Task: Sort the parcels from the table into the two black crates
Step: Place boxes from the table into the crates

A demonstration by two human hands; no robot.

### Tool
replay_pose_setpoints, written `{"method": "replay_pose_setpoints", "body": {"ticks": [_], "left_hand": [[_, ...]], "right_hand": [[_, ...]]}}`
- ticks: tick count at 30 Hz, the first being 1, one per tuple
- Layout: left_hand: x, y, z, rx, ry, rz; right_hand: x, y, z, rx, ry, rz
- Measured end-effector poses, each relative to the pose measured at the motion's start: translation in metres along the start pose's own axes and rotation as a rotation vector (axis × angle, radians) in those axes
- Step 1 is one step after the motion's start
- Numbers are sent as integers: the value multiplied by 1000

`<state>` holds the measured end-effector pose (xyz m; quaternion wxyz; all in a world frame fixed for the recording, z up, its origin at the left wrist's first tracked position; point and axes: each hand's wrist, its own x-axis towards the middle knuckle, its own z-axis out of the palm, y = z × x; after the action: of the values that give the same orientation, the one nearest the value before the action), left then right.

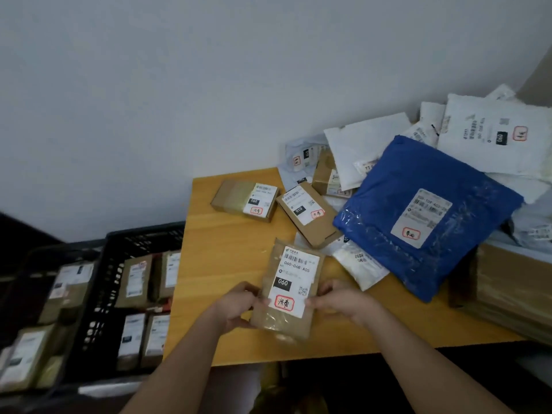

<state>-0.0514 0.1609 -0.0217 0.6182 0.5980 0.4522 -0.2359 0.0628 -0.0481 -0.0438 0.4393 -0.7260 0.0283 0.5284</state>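
Both my hands hold a brown parcel (288,289) just above the worktop (227,264): left hand (239,306) gripping its left edge, right hand (340,300) its right edge. Its label reads 060. Beyond lie two boxes, a blue parcel (424,216), and white bags. Left, a black crate (119,282) holds parcels.

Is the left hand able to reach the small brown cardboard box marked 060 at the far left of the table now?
Probably not at once: the left hand holds the brown padded parcel together with the right hand. The path over the wooden table to the small brown cardboard box looks free.
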Motion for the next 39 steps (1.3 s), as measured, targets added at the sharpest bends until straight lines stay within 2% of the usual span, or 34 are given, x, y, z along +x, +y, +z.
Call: {"method": "replay_pose_setpoints", "body": {"ticks": [3, 8, 13, 19, 25, 30, 39], "left_hand": [[-13, -22, -31, -221, 71, 61], [-35, -54, -76, -499, 59, 174], [-56, -89, -122, -584, 38, 244], [-92, -143, -195, -630, 66, 256], [-137, -214, -281, -693, 182, 169], [-163, -278, -339, -812, 309, 127], [-163, -345, -406, -926, 368, 61]], "right_hand": [[4, -14, 27, 105, -69, -59], [2, -41, 76, 253, -257, -138], [-1, -57, 129, 235, -334, -170], [-9, -68, 224, 204, -313, -170], [-16, -75, 365, 72, -268, -125], [-19, -69, 465, -52, -306, -72], [8, -82, 564, -290, -446, 16]]}}
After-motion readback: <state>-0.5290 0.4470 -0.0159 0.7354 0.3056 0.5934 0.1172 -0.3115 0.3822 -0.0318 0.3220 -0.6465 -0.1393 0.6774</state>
